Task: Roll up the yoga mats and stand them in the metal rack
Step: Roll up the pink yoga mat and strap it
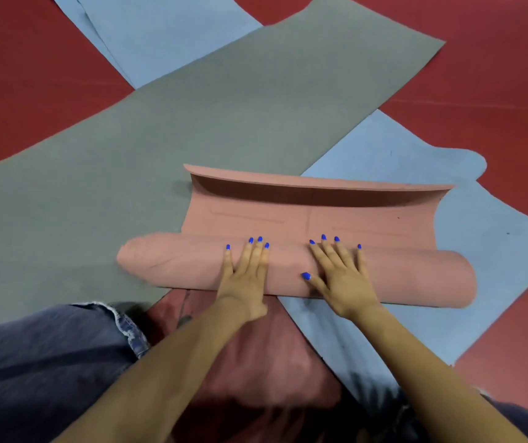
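A pink yoga mat (173, 262) lies across the middle of the floor, mostly rolled into a thick tube. A short flat stretch runs beyond the roll, and its far end (314, 183) curls upward. My left hand (246, 270) presses flat on top of the roll with straight fingers. My right hand (339, 270) presses beside it, fingers spread. Under the pink mat lie a grey-green mat (192, 123) and a blue mat (416, 193), both spread flat. No metal rack is in view.
A second blue mat (160, 36) lies flat at the top, partly under the grey-green one. Red floor (496, 75) surrounds the mats. My knee in blue jeans (48, 353) rests at the lower left on the grey-green mat.
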